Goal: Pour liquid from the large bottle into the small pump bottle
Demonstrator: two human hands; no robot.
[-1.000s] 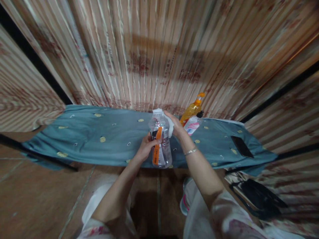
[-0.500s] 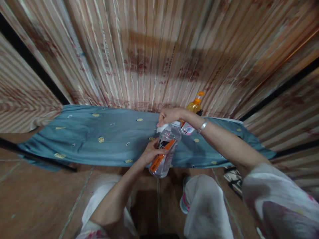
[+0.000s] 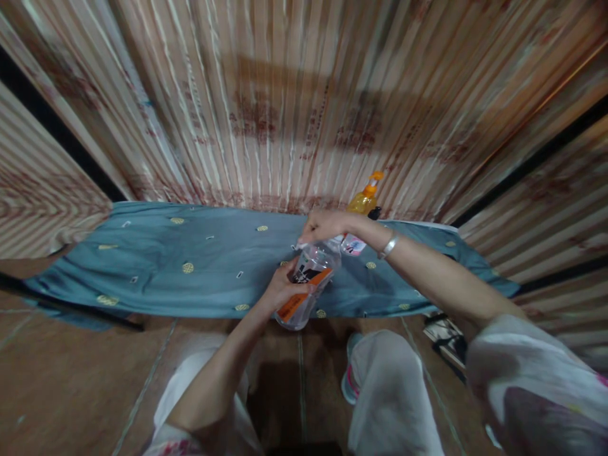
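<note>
1. Head view, the only one here: the left hand is wrapping its fingers round the middle of a clear plastic bottle with an orange-and-black label, clamped snug on it.
2. The bottle is tilting with its top leaning far and to the right, hanging just over the near edge of the table, above the floor.
3. The right hand is closing down over the bottle's top, with a bit of white cloth peeking out under the fingers. Can't tell if it's pinching the cap or just the cloth.
4. The table is wearing a teal cloth with little yellow dots. Just past the right hand an orange pump bottle is standing at the far edge, with a smaller white-and-pink bottle beside it.
5. Compared with a second ago: the bottle was standing upright then and it's now leaning way over, and the right forearm is now reaching in from the right.
</note>
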